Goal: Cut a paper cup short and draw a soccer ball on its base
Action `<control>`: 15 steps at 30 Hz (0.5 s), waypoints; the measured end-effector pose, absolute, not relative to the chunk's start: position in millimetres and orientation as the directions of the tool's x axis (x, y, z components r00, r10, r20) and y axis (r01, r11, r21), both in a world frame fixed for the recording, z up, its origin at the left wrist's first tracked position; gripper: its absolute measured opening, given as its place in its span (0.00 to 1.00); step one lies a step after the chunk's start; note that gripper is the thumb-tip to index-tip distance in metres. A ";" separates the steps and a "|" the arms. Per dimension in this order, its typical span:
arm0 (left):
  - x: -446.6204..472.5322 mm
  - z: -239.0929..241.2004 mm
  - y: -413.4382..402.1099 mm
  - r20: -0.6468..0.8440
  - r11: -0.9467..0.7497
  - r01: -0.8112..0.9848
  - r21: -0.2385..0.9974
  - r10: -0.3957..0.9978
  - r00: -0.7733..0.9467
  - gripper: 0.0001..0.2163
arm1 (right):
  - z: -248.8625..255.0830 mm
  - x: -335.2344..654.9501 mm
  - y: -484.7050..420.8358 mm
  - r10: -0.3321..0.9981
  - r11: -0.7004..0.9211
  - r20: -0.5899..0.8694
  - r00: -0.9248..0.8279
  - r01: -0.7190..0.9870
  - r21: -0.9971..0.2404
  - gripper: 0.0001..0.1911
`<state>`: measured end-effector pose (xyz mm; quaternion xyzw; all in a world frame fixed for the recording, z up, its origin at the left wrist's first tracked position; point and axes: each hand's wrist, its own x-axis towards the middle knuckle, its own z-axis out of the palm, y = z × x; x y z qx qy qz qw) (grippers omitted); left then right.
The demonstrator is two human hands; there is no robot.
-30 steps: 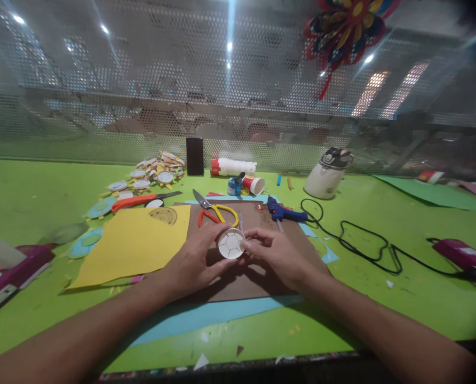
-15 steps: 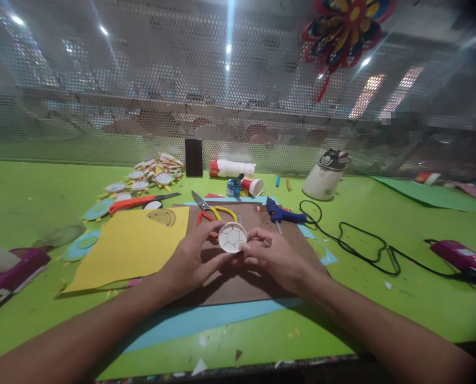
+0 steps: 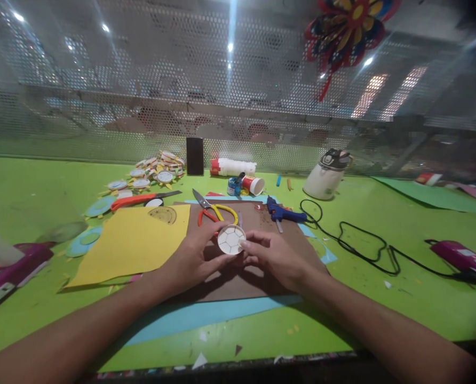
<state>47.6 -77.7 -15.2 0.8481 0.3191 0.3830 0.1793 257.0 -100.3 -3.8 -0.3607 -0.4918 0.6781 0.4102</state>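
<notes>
A small white paper cup [image 3: 230,240] with a pencilled hexagon pattern on its bottom is held between both hands above a brown sheet [image 3: 258,277]. My left hand [image 3: 193,261] wraps its fingers round the cup's left side. My right hand [image 3: 272,255] pinches the cup's right edge with thumb and fingers. The cup's base faces me and its inside is hidden.
A yellow sheet [image 3: 132,242] lies left of the brown one, over a blue sheet [image 3: 206,314]. Behind are yellow-handled scissors [image 3: 214,210], orange scissors [image 3: 140,200], a blue glue gun [image 3: 284,214] with black cord [image 3: 362,245], stacked paper cups [image 3: 233,167], a white jug [image 3: 326,178] and paper discs [image 3: 153,173].
Both hands and the cup have shifted slightly; the cup lifted a little and now sits a touch lower again. Nothing else moved.
</notes>
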 end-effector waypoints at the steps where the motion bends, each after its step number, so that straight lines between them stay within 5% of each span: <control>1: 47.3 -14.7 -77.6 0.531 -0.735 0.397 0.549 0.674 0.514 0.23 | -3.7 258.2 -98.8 0.918 -0.162 -0.076 -0.390 -0.192 -0.968 0.13; 15: 46.0 -16.4 -78.4 0.461 -0.707 0.414 0.574 0.697 0.550 0.27 | -7.8 261.8 -94.9 0.915 -0.199 -0.112 -0.387 -0.194 -0.960 0.13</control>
